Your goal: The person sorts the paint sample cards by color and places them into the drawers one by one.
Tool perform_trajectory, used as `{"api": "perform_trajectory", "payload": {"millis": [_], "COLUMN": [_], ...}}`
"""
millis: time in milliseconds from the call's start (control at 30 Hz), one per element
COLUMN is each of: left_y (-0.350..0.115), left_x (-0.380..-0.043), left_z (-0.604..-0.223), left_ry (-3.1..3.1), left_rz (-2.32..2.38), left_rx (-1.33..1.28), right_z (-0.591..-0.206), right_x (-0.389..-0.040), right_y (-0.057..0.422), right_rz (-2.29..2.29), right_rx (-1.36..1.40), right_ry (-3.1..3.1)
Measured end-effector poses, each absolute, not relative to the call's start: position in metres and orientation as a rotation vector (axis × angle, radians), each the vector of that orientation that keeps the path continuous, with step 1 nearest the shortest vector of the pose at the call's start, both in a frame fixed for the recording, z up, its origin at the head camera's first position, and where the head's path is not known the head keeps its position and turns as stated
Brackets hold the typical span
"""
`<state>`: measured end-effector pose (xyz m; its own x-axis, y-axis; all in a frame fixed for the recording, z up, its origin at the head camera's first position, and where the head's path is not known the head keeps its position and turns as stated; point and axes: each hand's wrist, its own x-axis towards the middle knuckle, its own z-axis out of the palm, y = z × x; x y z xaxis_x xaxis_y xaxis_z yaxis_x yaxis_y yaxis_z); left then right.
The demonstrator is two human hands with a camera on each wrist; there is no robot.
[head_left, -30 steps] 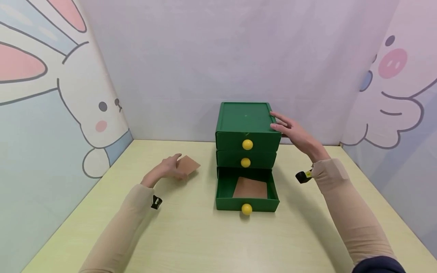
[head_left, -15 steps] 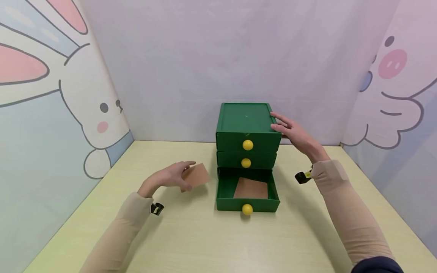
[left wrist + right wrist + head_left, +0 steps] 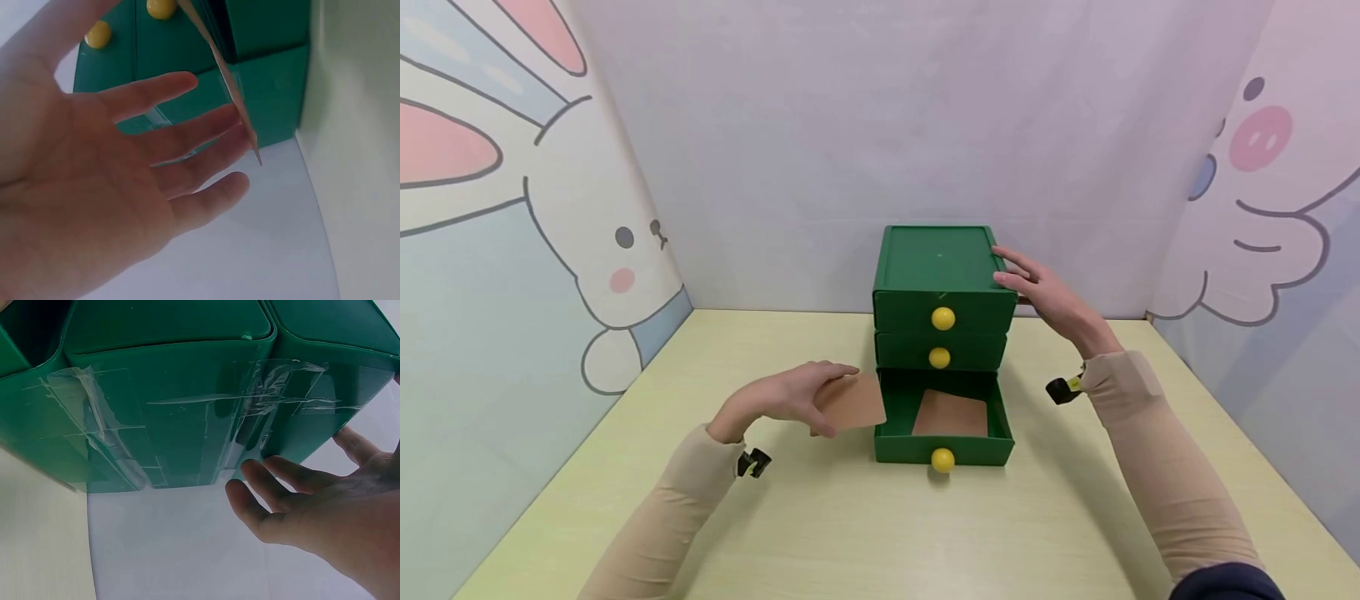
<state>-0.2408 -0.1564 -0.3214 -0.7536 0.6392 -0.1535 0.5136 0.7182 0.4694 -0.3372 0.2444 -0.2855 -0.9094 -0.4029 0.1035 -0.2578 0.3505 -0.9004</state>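
My left hand (image 3: pixel 786 393) pinches a thin brown square card (image 3: pixel 856 402) by its left part, between thumb and fingers. The card is off the table, its right edge at the left wall of the pulled-out bottom drawer (image 3: pixel 901 450). In the left wrist view the card (image 3: pixel 232 84) shows nearly edge-on, near the fingertips. A second brown card (image 3: pixel 952 415) lies inside that drawer. My right hand (image 3: pixel 1060 302) rests on the right upper edge of the green drawer cabinet (image 3: pixel 940 258), fingers spread; in the right wrist view several fingertips are at its taped side.
Two upper drawers, each with a yellow knob (image 3: pixel 943 318), are closed. Another yellow knob (image 3: pixel 943 461) sticks out from the bottom drawer. The pale wooden table (image 3: pixel 880 533) meets a white cloth backdrop (image 3: pixel 775 167), with cartoon-printed walls on both sides.
My left hand has picked the brown card up off the table and carried it rightward to the bottom drawer's left side. My right hand and the cabinet have stayed in place.
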Motion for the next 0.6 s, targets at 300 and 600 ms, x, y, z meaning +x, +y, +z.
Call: {"api": "perform_trajectory", "payload": {"millis": [300, 600], "left_y": [-0.129, -0.101], "left_x": [-0.241, -0.250], "left_z": [-0.314, -0.318], "left_ry": [2.591, 2.521], "left_rz": [0.529, 0.445], "left_rx": [1.011, 1.066], "right_z": [-0.287, -0.288], "right_x": [-0.338, -0.339], "right_y": [0.243, 0.243], "right_rz": [-1.659, -1.662], "right_rx": [-0.611, -0.607], "right_ry": [2.410, 2.408]}}
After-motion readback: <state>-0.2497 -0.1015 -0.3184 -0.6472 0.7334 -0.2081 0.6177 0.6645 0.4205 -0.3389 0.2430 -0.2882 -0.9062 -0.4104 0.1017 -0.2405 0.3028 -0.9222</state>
